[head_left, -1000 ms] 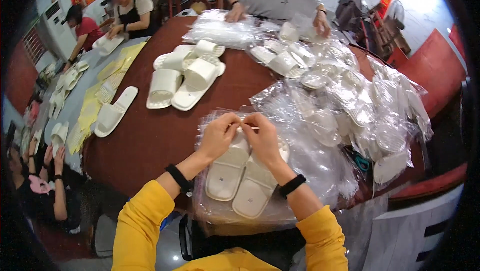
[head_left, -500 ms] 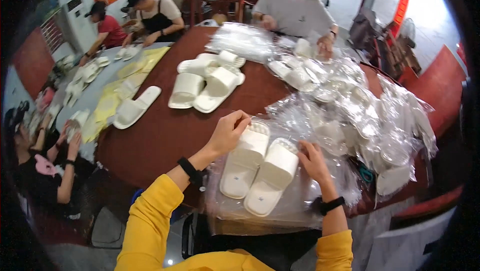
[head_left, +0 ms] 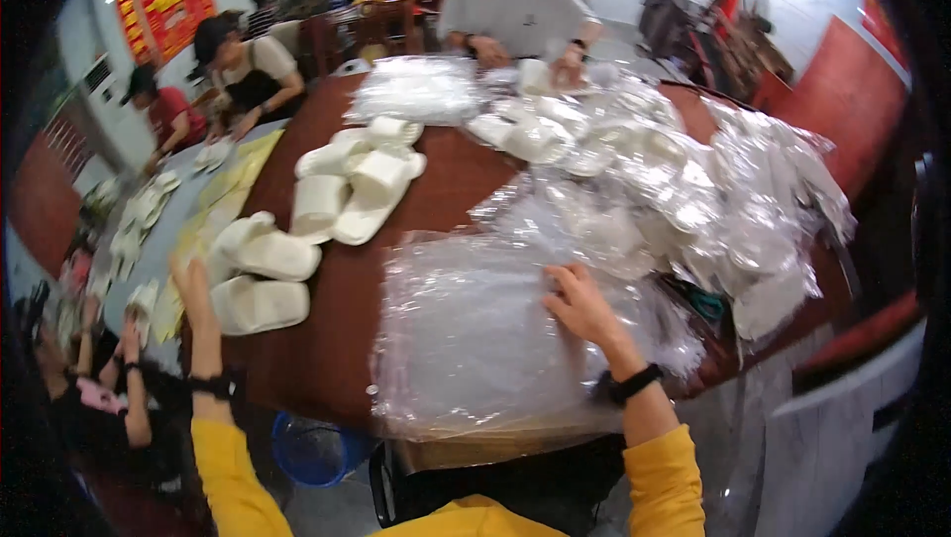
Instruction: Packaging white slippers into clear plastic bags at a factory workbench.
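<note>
My left hand [head_left: 192, 287] reaches out at the left edge of the table, its fingers stretched out. Close beside it lie a white open-toed slipper [head_left: 260, 305] and another white slipper [head_left: 272, 248], with a further one partly hidden behind. My right hand [head_left: 580, 304] rests on a stack of clear plastic bags [head_left: 456, 329], fingers loosely bent and apart, holding nothing that I can see. The bags lie flat in front of me at the near table edge. Farther off, a group of white slippers [head_left: 352, 185] sits on the brown tabletop [head_left: 436, 175].
A heap of bagged slippers [head_left: 684, 180] covers the right side, with teal-handled scissors [head_left: 705, 304] near it. A stack of clear bags [head_left: 411, 91] lies at the back. Opposite stands a person [head_left: 515, 12]. A blue bin [head_left: 317, 448] is below the table. Others work at the left table.
The pair of slippers has gone from the bags to the left, where more slippers now lie. My left hand has moved left and away from them. The view has turned right.
</note>
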`<state>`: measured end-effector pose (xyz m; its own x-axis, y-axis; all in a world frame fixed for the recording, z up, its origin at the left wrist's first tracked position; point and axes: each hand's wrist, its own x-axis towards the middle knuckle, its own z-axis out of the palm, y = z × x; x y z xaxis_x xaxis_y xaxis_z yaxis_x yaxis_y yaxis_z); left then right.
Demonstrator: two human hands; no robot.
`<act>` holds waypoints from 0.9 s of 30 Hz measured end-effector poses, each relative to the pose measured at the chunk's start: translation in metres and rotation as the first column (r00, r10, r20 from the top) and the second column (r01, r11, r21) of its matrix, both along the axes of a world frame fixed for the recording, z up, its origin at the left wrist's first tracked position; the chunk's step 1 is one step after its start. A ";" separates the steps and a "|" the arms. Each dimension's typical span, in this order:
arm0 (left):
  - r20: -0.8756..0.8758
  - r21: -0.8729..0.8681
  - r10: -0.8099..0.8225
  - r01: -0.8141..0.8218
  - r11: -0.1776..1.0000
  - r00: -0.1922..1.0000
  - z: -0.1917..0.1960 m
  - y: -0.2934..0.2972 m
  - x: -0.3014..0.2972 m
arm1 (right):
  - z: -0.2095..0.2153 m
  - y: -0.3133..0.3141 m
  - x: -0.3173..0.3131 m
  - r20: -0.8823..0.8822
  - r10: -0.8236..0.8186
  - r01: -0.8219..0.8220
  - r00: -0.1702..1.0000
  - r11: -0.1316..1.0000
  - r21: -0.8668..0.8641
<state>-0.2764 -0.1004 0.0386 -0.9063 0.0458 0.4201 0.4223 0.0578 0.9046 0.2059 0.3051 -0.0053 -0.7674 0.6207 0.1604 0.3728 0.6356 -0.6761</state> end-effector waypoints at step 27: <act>-0.059 -0.760 -0.898 0.564 0.324 0.436 -0.017 0.145 0.292 | 0.076 0.133 0.032 -0.195 -0.369 0.351 0.909 0.424 0.835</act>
